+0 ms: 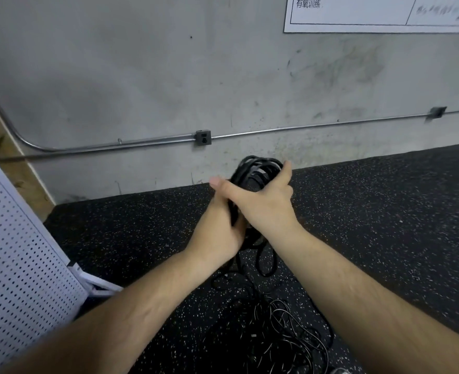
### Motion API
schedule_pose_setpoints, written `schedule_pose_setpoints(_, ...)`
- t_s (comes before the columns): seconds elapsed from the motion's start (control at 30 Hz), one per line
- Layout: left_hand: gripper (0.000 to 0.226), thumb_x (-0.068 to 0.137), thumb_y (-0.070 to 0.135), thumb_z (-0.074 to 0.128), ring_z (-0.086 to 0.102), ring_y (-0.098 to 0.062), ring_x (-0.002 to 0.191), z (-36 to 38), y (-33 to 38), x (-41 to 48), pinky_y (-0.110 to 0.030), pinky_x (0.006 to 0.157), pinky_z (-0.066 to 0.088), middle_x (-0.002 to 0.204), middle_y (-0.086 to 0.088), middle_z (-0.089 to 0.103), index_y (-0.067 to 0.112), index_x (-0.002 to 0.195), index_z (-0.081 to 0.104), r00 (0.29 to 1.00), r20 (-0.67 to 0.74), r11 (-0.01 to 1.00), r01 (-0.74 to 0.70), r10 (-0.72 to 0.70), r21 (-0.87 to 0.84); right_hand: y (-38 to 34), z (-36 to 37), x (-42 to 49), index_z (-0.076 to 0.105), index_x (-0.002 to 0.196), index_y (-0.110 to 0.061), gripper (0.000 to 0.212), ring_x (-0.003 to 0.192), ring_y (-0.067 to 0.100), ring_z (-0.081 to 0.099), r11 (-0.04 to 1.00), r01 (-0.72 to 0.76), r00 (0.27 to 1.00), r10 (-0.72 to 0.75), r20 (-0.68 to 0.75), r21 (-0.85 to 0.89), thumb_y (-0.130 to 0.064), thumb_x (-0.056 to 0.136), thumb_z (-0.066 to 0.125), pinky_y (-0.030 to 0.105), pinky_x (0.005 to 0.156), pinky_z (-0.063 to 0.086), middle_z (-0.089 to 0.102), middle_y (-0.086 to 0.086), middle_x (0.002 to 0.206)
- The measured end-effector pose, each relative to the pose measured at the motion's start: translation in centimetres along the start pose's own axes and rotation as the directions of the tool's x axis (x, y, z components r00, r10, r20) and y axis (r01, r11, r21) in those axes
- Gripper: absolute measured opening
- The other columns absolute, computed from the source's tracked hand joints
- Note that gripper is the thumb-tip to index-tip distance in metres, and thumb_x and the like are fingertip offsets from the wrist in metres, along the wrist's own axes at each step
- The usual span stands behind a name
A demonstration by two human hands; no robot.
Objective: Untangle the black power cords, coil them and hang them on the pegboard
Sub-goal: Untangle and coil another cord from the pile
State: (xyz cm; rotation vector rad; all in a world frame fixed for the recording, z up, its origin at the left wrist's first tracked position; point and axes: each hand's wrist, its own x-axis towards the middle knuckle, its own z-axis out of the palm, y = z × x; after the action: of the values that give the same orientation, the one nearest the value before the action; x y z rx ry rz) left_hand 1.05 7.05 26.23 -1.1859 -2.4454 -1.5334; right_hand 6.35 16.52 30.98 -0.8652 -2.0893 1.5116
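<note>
A coil of black power cord [258,168] is held up in front of me, its loops showing above both hands. My left hand [218,225] grips the coil's lower left side. My right hand [266,203] lies across the coil from the right, thumb up against its top loops. Loose cord [266,259] hangs from the coil down to a tangle of black cords [279,333] on the floor between my forearms. The white pegboard [20,265] stands at the left edge, with no cords visible on it.
A grey concrete wall [169,76] faces me, carrying a metal conduit [290,128] and an outlet box [203,137]. The floor is black speckled rubber [384,211]. The pegboard's white foot [96,284] sticks out near my left forearm. A white poster [371,14] hangs top right.
</note>
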Motion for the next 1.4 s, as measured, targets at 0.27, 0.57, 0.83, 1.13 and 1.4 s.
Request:
schedule_pose_setpoints(0.27, 0.047, 0.091, 0.016, 0.067, 0.068, -0.018, 0.097, 1.3, 0.0, -0.7, -0.042, 0.08, 0.056, 0.109, -0.002, 0.067, 0.014, 0.132, 0.045, 0.994, 0.098, 0.995, 0.035, -0.044, 0.092, 1.2, -0.3, 1.3, 0.052, 0.115, -0.016, 0.079, 0.084, 0.022, 0.068, 0.998, -0.066, 0.992, 0.067, -0.11, 0.012, -0.052, 0.052, 0.082, 0.044, 0.078, 0.06, 0.066, -0.001, 0.097)
schedule_pose_setpoints(0.57, 0.032, 0.07, 0.015, 0.078, 0.075, -0.023, 0.086, -1.3, 0.7, 0.7, -0.045, 0.08, 0.061, 0.091, -0.008, 0.077, 0.01, 0.101, 0.068, 0.923, 0.192, 0.881, 0.378, -0.334, -0.285, 0.1, 0.7, 1.6, 0.06, 0.076, -0.018, 0.014, 0.064, 0.017, 0.061, 0.974, 0.224, 0.961, -0.225, -0.16, -0.022, -0.024, 0.075, 0.073, 0.03, 0.058, 0.047, 0.064, -0.004, 0.07)
schedule_pose_setpoints(0.83, 0.025, 0.089, -0.004, 0.064, 0.076, -0.033, 0.093, -3.2, 0.6, 1.9, -0.047, 0.088, 0.06, 0.098, -0.015, 0.078, 0.011, 0.108, 0.071, 0.932, 0.216, 0.812, 0.361, -0.292, -0.458, -0.9, 2.0, 2.3, 0.066, 0.101, -0.01, 0.063, 0.077, 0.014, 0.072, 0.983, 0.158, 0.986, -0.163, 0.046, 0.097, -0.053, 0.059, 0.085, 0.039, 0.074, 0.061, 0.072, 0.001, 0.086)
schedule_pose_setpoints(1.13, 0.01, 0.096, 0.017, 0.068, 0.058, -0.016, 0.062, -5.7, -0.2, 2.6, -0.034, 0.064, 0.05, 0.067, 0.002, 0.06, 0.015, 0.09, 0.059, 0.96, -0.052, 0.823, 0.208, -0.276, -0.529, 2.6, -1.2, 3.9, 0.048, 0.142, -0.024, 0.052, 0.116, 0.016, 0.063, 0.982, 0.061, 0.946, -0.114, 0.304, 0.179, -0.056, 0.103, 0.036, 0.033, 0.094, 0.047, 0.068, -0.005, 0.126)
schedule_pose_setpoints(1.4, 0.011, 0.098, 0.015, 0.064, 0.054, -0.014, 0.059, -9.5, 0.5, 2.0, -0.025, 0.058, 0.048, 0.062, 0.005, 0.056, 0.015, 0.09, 0.057, 0.952, -0.197, 0.794, 0.071, -0.234, -0.603, 10.0, 1.4, 3.4, 0.053, 0.137, -0.023, 0.05, 0.074, 0.008, 0.065, 0.932, 0.177, 0.729, 0.092, 0.678, -0.317, 0.002, 0.095, 0.062, 0.019, 0.056, 0.046, 0.054, -0.006, 0.138)
